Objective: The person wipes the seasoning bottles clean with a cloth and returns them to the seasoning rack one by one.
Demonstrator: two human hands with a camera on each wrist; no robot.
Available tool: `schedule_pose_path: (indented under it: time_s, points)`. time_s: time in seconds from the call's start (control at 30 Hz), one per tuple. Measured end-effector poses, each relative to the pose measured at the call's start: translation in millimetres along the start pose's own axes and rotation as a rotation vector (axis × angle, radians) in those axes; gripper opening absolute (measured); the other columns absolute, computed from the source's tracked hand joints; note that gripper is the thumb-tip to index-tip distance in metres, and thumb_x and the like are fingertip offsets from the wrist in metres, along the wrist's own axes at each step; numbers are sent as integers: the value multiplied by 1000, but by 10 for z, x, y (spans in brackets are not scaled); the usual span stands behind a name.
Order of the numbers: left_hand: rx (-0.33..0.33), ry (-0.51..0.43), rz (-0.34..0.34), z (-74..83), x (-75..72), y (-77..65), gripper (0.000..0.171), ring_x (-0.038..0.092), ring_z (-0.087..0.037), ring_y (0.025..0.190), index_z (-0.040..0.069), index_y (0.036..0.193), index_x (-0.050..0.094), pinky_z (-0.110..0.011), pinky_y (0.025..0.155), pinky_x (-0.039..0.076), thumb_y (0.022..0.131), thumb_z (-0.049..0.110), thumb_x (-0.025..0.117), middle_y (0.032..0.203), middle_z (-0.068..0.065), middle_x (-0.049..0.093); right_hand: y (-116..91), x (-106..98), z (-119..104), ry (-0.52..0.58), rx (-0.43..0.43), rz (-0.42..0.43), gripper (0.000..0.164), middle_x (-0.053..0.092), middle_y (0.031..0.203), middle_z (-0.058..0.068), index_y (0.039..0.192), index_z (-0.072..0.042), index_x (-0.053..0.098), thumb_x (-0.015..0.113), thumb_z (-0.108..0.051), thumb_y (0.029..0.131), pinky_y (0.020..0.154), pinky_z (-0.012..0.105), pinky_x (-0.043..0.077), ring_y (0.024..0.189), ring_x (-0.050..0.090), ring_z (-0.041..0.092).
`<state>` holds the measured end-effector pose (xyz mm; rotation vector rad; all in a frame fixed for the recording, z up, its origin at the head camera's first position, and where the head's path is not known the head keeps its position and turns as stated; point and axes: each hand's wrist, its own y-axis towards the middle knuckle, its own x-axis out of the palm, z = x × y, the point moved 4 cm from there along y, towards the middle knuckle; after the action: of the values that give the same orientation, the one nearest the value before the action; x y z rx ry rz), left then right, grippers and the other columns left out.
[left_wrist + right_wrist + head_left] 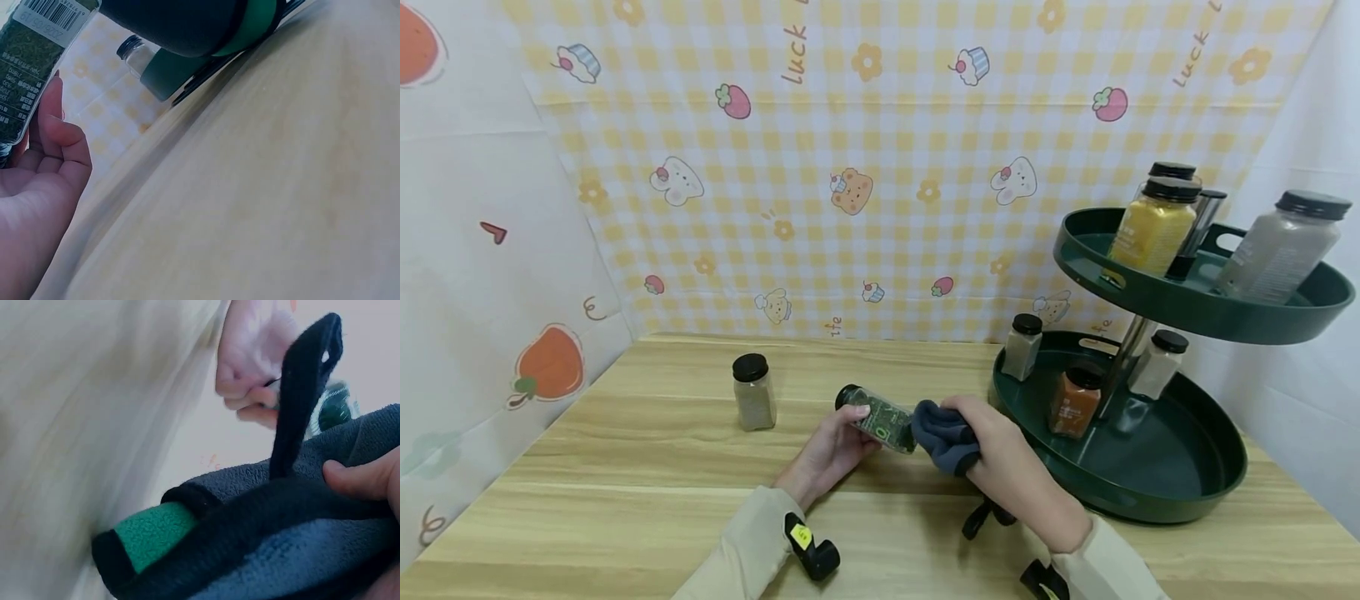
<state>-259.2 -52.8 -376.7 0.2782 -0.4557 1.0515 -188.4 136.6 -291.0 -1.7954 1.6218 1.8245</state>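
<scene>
My left hand (829,457) grips a clear spice jar (886,423) of dried green herbs, tipped on its side with the black lid to the left. A barcode label (53,19) on the jar shows in the left wrist view. My right hand (1011,458) holds a bunched dark grey-blue cloth (942,437) right at the jar's bottom end. In the right wrist view, the cloth has black edging, a hanging loop (306,381) and a green patch (156,536). My right thumb (359,479) lies on top of the cloth.
A black-lidded jar (755,400) stands upright on the wooden table (625,467) at left. On the right is a two-tier dark green rack (1150,492). Its lower tray bears a reddish-orange jar (1075,407) and two pale ones; above are a yellow jar (1153,229), a large whitish jar (1277,254) and other containers.
</scene>
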Motion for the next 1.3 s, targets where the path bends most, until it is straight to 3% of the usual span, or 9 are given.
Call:
schedule_pose_path:
  time_s: [0.2,0.5,0.67,0.87,1.03,1.13,1.3]
  points:
    - [-2,-11,10,5,-4,5,27,53,-11,85,8,110,42,-25,80,43,87,22,42,96,-1,56,-3,38,-7,11,4,-35,37,61,107,3,112,-12,55,69,0,79,79,31,53,99,61,15]
    - [1,4,14,16,-11,1,27,57,-10,88,9,112,43,-26,85,44,89,23,41,99,1,57,-25,90,-365,89,-102,-141,38,61,106,2,112,-12,54,72,-8,79,81,33,52,97,61,15]
    - [-4,4,9,6,-8,7,25,57,-10,86,9,110,45,-26,84,44,89,23,42,97,1,58,-17,73,-307,119,-76,-108,37,63,105,2,112,-12,54,70,-6,80,79,31,52,96,61,13]
    - [-5,3,13,-3,-7,9,24,54,-10,82,9,107,44,-26,80,43,87,22,43,92,1,58,-2,18,-27,5,28,-13,37,63,106,5,111,-10,56,71,-2,78,76,32,53,96,63,17]
    - [-5,9,3,0,-1,2,28,53,-11,88,8,111,42,-27,83,43,87,22,43,97,-1,55,1,32,46,-10,71,-21,31,61,105,4,110,-10,56,68,-4,82,77,31,53,96,62,17]
    - [-3,-4,10,5,-5,0,29,52,-11,88,7,112,40,-27,84,43,87,22,43,98,-1,55,3,40,-26,15,54,-27,32,61,103,1,109,-12,56,69,-4,81,76,30,53,94,62,14]
    - [-6,-15,29,11,-12,4,29,54,-10,85,7,113,39,-25,82,44,88,22,41,97,0,56,-6,65,-238,36,-50,-73,42,61,106,3,111,-11,56,73,-2,75,80,34,52,97,60,15]
